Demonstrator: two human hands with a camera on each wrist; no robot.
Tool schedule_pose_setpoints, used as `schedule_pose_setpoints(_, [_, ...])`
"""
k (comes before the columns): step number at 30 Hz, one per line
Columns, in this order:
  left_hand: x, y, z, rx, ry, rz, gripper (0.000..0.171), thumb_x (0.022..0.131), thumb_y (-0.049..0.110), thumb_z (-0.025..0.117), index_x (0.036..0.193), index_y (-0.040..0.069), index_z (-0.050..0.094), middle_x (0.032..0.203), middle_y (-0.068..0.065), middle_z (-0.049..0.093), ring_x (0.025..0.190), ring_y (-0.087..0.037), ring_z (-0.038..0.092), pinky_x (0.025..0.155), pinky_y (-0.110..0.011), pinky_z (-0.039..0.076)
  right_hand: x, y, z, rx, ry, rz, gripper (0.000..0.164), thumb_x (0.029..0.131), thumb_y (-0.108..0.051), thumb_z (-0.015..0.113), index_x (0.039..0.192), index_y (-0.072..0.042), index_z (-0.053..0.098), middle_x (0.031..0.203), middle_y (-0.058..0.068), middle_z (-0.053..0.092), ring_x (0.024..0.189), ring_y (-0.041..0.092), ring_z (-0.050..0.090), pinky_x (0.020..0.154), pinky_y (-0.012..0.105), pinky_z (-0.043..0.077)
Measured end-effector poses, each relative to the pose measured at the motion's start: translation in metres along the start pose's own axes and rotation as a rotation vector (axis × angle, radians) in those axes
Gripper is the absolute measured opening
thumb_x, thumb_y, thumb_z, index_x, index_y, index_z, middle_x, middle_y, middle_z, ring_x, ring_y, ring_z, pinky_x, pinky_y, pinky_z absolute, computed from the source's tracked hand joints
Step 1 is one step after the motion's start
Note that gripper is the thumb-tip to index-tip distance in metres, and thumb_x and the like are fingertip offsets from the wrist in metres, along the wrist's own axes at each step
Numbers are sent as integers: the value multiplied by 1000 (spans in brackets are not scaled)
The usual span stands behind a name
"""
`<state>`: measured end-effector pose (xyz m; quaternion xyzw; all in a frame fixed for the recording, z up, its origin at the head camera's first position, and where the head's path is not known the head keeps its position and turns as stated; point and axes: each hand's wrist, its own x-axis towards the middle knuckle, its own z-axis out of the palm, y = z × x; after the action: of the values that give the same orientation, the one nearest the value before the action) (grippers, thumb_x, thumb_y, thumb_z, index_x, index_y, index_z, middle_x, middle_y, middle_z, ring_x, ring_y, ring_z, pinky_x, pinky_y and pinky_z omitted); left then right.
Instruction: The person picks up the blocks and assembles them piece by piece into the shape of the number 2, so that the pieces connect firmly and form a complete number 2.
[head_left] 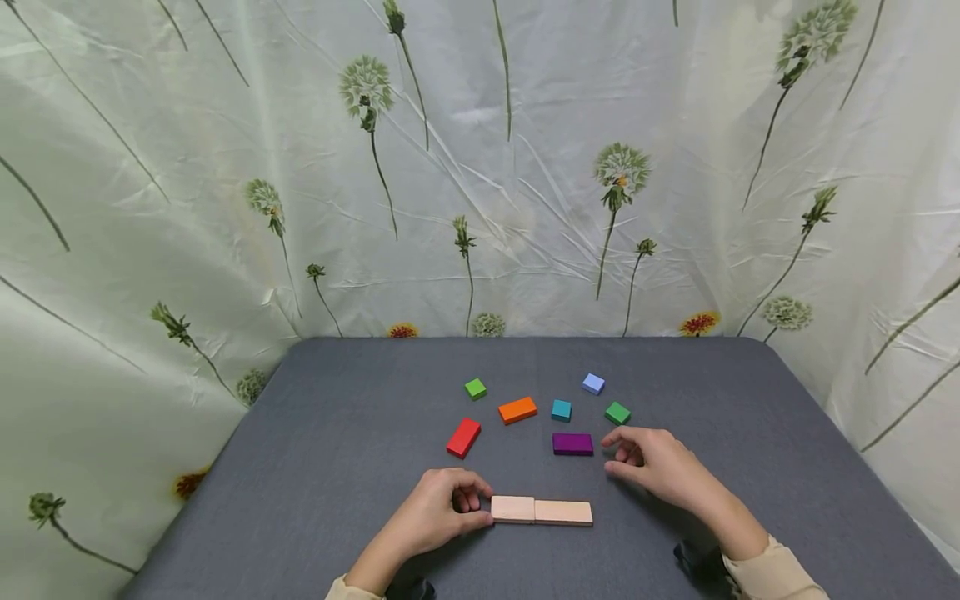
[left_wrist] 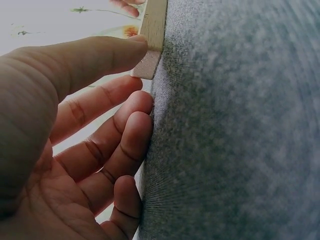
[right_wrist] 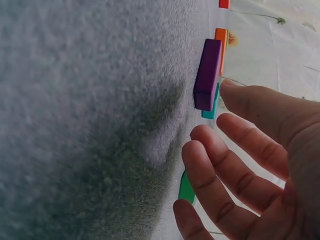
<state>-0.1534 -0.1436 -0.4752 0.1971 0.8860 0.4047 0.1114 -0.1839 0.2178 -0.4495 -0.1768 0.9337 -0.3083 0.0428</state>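
Left hand [head_left: 441,510] pinches left wooden block [head_left: 513,508] — gentle pressure should keep right wooden block [head_left: 564,512] flush; right hand [head_left: 660,466] relaxed, empty, beside purple block [head_left: 572,444].

There are seven coloured blocks [head_left: 572,445], two hands [head_left: 448,510] [head_left: 663,468] and, seemingly, two plain wooden blocks [head_left: 513,508].

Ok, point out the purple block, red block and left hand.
Purple block [head_left: 573,442], head view, top face.
Red block [head_left: 464,436], head view, top face.
Left hand [head_left: 441,509], head view, back of the hand.
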Motion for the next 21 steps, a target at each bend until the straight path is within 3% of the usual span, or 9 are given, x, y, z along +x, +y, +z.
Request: schedule_pose_setpoints(21, [0, -1, 0, -10, 2, 9, 19, 86, 17, 91, 101, 18, 80, 80, 11, 62, 71, 0, 55, 64, -19, 47, 20, 4, 3, -29, -2, 6, 25, 93, -19, 85, 113, -9, 76, 82, -8, 65, 70, 1, 55, 64, 24, 45])
